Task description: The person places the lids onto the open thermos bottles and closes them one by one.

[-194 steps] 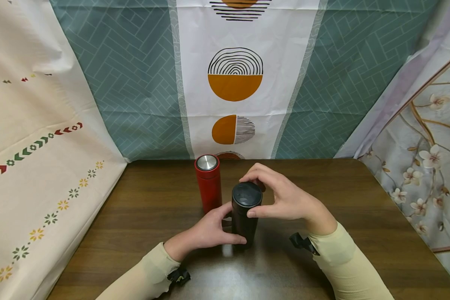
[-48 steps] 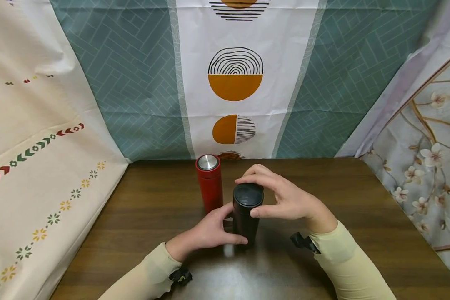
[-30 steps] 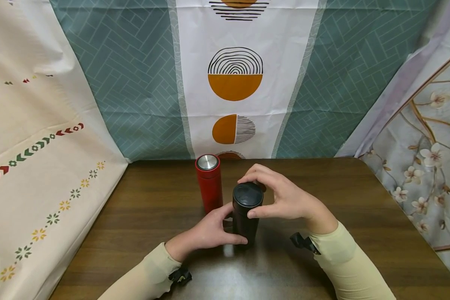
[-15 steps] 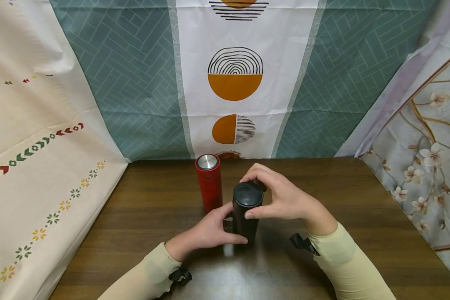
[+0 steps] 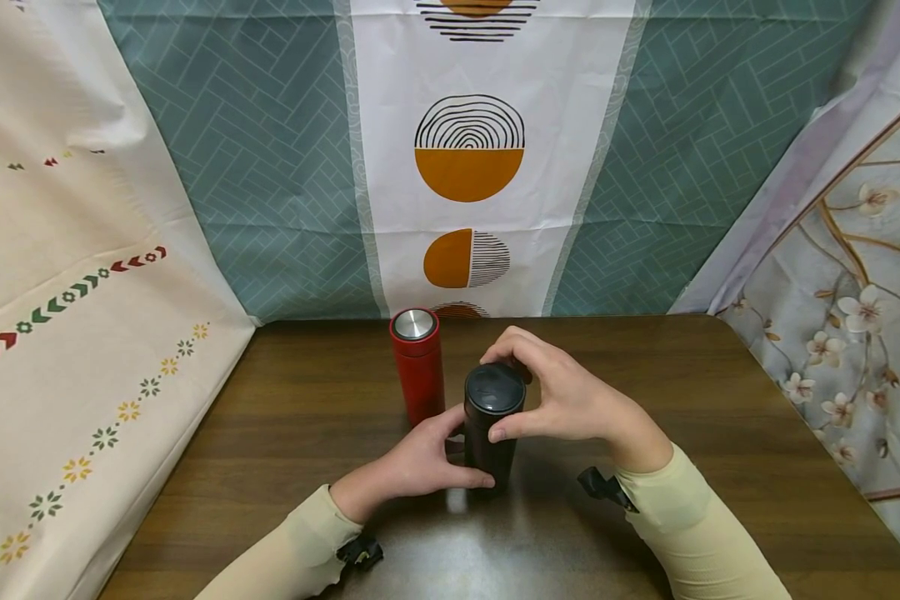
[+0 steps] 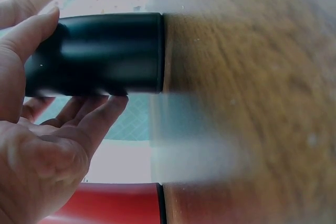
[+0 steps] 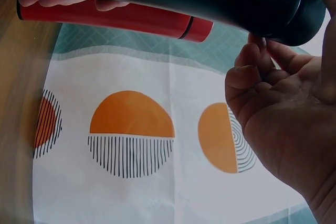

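Observation:
A black thermos flask point(image 5: 489, 446) stands upright on the brown table, its lid point(image 5: 496, 388) in place on top. My left hand point(image 5: 420, 463) grips the lower body, thumb across the near side and fingers behind. My right hand point(image 5: 566, 400) holds the flask around its lid, thumb on the near side and fingers curled on the far side. In the right wrist view the fingertips point(image 7: 257, 40) of that hand touch the lid's edge. A red thermos flask point(image 5: 418, 375) with a silver-topped lid stands just behind and to the left.
The wooden table point(image 5: 300, 400) runs back to a teal and white patterned curtain point(image 5: 285, 167). Cream cloth point(image 5: 82, 333) hangs at the left, floral cloth point(image 5: 847, 350) at the right. Black straps point(image 5: 360, 552) sit on both wrists.
On the lid, my right thumb has slid slightly left along the near side, while the fingers have shifted slightly right at the back. My left hand and both flasks stay in place.

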`<state>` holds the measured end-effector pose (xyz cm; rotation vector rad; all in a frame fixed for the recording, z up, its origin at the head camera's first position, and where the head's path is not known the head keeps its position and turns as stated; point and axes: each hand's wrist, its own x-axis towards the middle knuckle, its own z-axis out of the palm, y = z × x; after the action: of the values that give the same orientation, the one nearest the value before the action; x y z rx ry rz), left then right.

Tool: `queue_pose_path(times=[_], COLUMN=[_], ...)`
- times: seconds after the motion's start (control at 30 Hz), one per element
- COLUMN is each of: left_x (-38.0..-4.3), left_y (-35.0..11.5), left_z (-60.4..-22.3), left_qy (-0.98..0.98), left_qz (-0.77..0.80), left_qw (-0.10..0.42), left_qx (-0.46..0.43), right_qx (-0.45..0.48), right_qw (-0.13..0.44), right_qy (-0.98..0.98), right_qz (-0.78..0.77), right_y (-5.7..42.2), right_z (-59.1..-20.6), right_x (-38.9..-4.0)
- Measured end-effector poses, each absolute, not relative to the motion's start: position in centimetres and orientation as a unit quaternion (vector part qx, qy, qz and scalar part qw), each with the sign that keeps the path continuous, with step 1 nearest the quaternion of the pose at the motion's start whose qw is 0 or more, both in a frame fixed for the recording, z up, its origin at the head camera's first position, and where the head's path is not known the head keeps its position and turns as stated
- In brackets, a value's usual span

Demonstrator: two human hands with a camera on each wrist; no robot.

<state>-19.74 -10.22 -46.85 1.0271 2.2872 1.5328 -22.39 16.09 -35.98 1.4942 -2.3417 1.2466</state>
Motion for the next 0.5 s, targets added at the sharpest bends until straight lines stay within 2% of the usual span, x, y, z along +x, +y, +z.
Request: queue_pose_path(times=[0.3,0.5], left_x=[-19.66,-19.7], left_y=[-10.25,-10.26], left_z=[-46.81,-46.8], left_qy=[0.778,0.779], left_qz=[0.519,0.517], left_qw=[0.103,0.102], left_qx=[0.337,0.339], right_qx=[0.552,0.552], right_qw=[0.002,-0.014], right_qy=[-0.703,-0.692], right_qz=[0.448,0.464], right_y=[16.37,16.41], right_z=[-36.58,-36.75], right_x=[-23.17,-23.24])
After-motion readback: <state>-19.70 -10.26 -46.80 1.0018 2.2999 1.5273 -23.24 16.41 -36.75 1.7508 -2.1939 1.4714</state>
